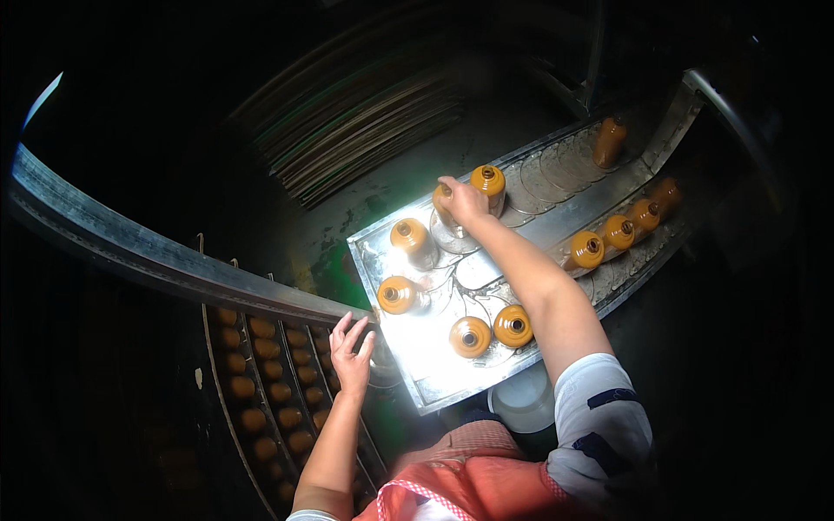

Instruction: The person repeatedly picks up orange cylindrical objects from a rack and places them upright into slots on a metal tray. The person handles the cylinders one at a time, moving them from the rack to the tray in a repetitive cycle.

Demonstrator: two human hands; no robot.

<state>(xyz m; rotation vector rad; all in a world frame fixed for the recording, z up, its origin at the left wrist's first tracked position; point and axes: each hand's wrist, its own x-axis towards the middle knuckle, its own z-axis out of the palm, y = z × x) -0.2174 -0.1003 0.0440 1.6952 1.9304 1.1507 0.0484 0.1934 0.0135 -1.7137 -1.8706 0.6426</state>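
Several glossy amber-brown bottles with narrow dark-mouthed necks stand upright on a metal conveyor table (404,347). At its far side, my right hand (465,204) is closed around the top of one bottle (441,207), whose lower part shows below the fingers. Just right of it, touching or nearly so, is another bottle (487,181). Two more, a bottle (408,234) and a bottle (396,295), stand toward the left edge. Nearer me are a bottle (470,336) and a bottle (513,326). My left hand (352,352) is held empty by the table's left edge, fingers apart.
A rack (261,382) with rows of similar brown pieces stands at the lower left. A curved metal rail (174,269) sweeps in from the left. Long stacked boards (347,113) lie beyond the table. Under its near edge sits a pale bucket (524,399). More bottles (618,231) line the conveyor rightward.
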